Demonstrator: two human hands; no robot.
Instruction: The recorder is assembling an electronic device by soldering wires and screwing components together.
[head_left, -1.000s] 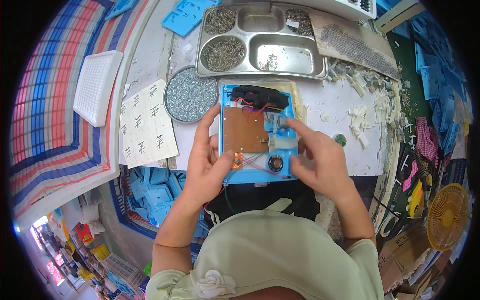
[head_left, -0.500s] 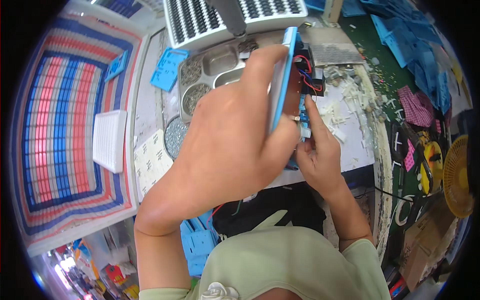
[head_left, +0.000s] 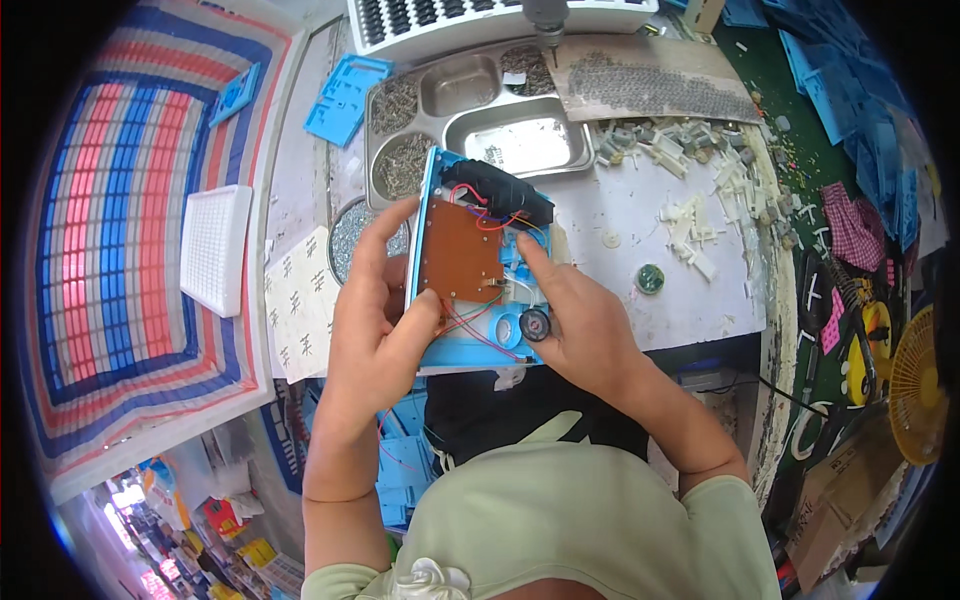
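Above the near edge of the table I hold a blue plastic housing, its inside facing up. Fitted in it are a brown circuit board, a black block and thin red, blue and green wires. My left hand grips the left rim, thumb at the board's lower corner and fingers partly behind. On the other side my right hand holds the housing, its index finger on small blue parts beside the board. A round black piece sits by the right thumb; I cannot tell whether it is attached.
Behind the housing lies a metal compartment tray with screws, beside a round dish of small metal bits. A tool tip hangs above. White plastic pieces and a small green round piece lie right. A blue panel rests far left.
The housing has come down and tipped from nearly edge-on, so its inside now faces up. My left hand has moved lower and left, my right hand a little left and down.
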